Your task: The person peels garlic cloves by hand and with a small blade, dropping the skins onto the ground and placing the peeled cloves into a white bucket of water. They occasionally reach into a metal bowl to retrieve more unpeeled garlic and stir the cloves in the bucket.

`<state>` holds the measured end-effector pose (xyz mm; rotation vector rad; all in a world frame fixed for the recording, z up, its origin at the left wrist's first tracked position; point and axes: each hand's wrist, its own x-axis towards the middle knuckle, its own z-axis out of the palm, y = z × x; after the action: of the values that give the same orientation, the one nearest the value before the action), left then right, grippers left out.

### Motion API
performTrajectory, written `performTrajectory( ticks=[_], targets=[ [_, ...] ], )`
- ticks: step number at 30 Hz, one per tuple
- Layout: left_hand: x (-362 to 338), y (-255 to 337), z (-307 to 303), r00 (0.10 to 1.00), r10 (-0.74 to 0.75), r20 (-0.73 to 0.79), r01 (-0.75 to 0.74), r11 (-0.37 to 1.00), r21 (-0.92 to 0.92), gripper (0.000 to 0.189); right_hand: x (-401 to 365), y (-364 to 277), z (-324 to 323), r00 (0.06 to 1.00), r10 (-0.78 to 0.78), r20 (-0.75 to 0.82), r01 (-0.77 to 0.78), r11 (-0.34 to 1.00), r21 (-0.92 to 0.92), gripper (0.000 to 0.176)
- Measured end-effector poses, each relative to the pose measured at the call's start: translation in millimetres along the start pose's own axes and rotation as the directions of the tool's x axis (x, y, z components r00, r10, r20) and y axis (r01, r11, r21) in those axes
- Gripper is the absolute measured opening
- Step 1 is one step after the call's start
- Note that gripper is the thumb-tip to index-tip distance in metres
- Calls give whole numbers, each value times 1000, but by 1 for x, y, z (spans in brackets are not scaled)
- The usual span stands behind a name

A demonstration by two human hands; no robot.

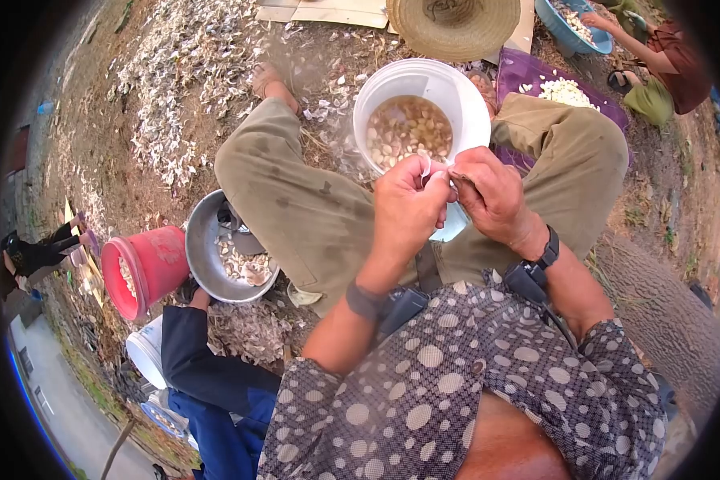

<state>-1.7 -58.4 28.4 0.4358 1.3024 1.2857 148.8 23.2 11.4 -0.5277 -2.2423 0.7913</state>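
Observation:
My left hand (410,202) and my right hand (492,194) meet over the near rim of a white bucket (474,104) between my knees. Both are closed, with thumbs and fingertips pinched close together. A thin pale piece like a clove or its skin (427,166) shows at my left fingertips. Whatever my right fingers grip is mostly hidden; a narrow dark edge shows there. Inside the bucket, brownish water holds many pale clove-like pieces (412,128).
Beyond my right knee, peeled pieces (566,92) lie on purple cloth (528,128). A straw hat (454,28) lies ahead. At left stand a metal basin (206,272) and a red bucket (162,260). Skins (168,104) litter the ground. Other people sit left and far right, beside a blue basin (564,36).

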Motion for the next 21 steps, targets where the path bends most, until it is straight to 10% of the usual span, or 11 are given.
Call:
performTrajectory(
  ticks=[5,15,21],
  targets=[
    [6,-20,1,994,45,-101,-42,999,27,7,-1,4,4,999,-7,40,5,1000,31,28],
    [6,-19,4,968,231,-99,-213,964,161,6,-3,-6,5,883,464,71,-461,828,318,19],
    [4,-26,-5,988,122,-94,-135,980,-149,4,-5,-7,7,802,593,72,-554,694,460,14]
  ],
)
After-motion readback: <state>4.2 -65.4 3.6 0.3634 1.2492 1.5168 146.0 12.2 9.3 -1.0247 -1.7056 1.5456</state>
